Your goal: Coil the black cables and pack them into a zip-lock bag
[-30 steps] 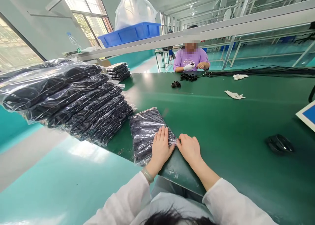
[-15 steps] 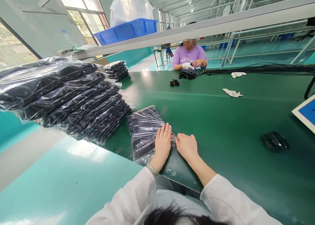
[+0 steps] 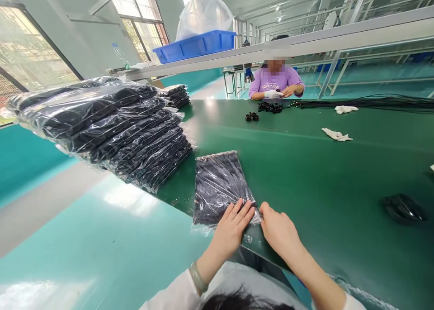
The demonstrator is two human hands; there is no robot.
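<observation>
A clear plastic bag of dark ribbed fabric point(image 3: 219, 185) lies flat on the green table point(image 3: 305, 174) in front of me. My left hand point(image 3: 232, 228) rests flat on the bag's near right corner, fingers stretched out. My right hand point(image 3: 280, 231) sits just right of that corner with its fingers curled down at the bag's edge; what they pinch, if anything, is hidden. A pale bracelet circles my left wrist.
A tall slanting stack of the same bagged fabric point(image 3: 111, 124) fills the table's left side, with a smaller stack point(image 3: 174, 95) behind. A black object point(image 3: 403, 208) lies at right. White rags point(image 3: 335, 134), black rings point(image 3: 252, 116) and a person in purple point(image 3: 276, 81) are at the far end.
Both hands have slid back toward me along the bag, from its middle right edge to its near right corner. The view has shifted right and down a little.
</observation>
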